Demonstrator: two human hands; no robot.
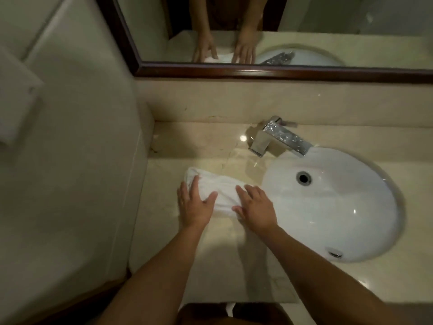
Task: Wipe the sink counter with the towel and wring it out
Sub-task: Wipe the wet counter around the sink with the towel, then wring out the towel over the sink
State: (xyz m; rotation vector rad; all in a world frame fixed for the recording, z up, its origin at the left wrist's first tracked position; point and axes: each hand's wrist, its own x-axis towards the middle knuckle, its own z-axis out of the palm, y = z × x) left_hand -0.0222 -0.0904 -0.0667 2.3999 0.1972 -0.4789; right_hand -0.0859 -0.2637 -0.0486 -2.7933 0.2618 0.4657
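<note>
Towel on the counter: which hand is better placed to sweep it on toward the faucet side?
Right, probably. The right hand presses the white towel at its end nearest the sink basin and faucet; the left hand lies flat on the far end, by the wall.

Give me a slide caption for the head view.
Both hands, left and right, press a white towel flat on the counter beside the sink.
</note>
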